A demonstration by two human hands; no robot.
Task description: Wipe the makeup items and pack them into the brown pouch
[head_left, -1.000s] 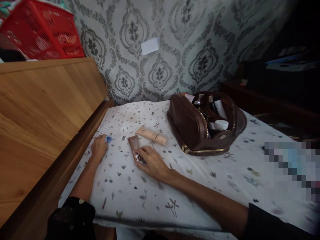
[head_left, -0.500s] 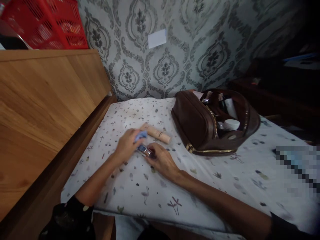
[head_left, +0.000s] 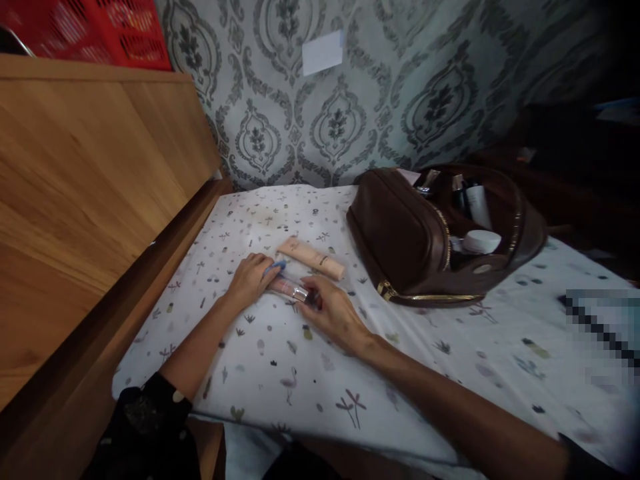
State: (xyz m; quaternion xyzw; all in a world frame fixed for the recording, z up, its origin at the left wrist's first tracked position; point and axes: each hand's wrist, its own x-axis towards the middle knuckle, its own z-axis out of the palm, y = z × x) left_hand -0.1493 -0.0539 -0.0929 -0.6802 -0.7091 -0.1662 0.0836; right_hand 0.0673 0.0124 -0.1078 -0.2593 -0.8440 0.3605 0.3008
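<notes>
My right hand (head_left: 334,313) is closed round the dark-capped end of a small cosmetic tube (head_left: 286,288) with a pinkish body and a shiny silver band. The tube points left, low over the patterned tablecloth. My left hand (head_left: 250,280) is closed on a small crumpled blue cloth (head_left: 277,267), by the tube's far end. Whether those left fingers also touch the tube I cannot tell. Just beyond both hands, a beige squeeze tube (head_left: 311,257) lies on the cloth.
A brown leather toiletry bag (head_left: 395,233) stands unzipped at the right, with a white jar (head_left: 481,241) and several bottles inside. A wooden cabinet (head_left: 100,153) rises along the left, bearing a red plastic basket (head_left: 135,33). Patterned wallpaper (head_left: 270,107) backs the table.
My left hand, with the blue cloth, has drawn slightly left along the small tube, baring more of its pinkish body. My right hand keeps its hold. The camera has tilted down somewhat.
</notes>
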